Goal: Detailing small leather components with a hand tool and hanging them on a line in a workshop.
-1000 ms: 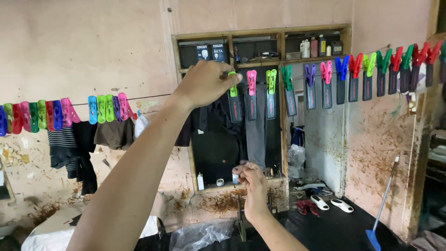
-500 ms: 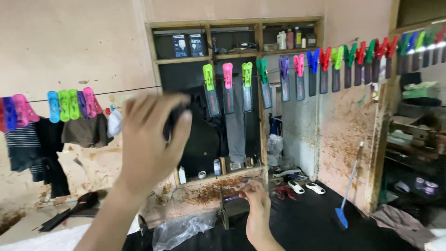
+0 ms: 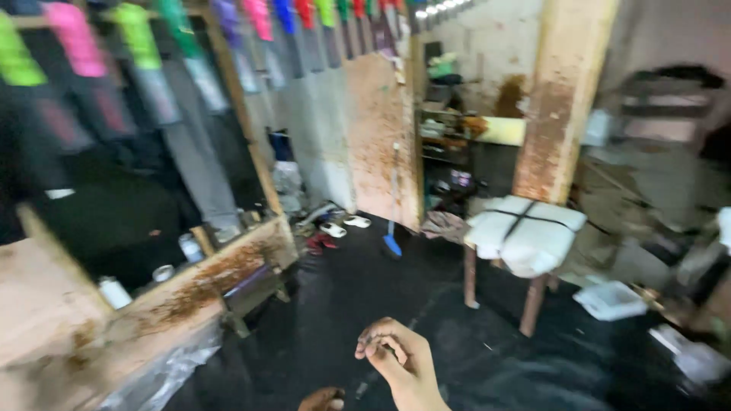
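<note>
Right hand (image 3: 396,361) low at frame bottom, fingers curled loosely, holding nothing visible, above black floor (image 3: 426,304). Left hand out of view. Coloured clothes pegs (image 3: 259,19) hang far above, well apart.

Curled hand (image 3: 396,359) (fingers bent) over dark floor (image 3: 365,281)

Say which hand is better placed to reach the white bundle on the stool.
Right. Only one hand shows, low in the head view with fingers curled, apparently the right one, though motion blur leaves that uncertain. The white bundle on the stool lies ahead to its right. The left hand is out of view.
</note>
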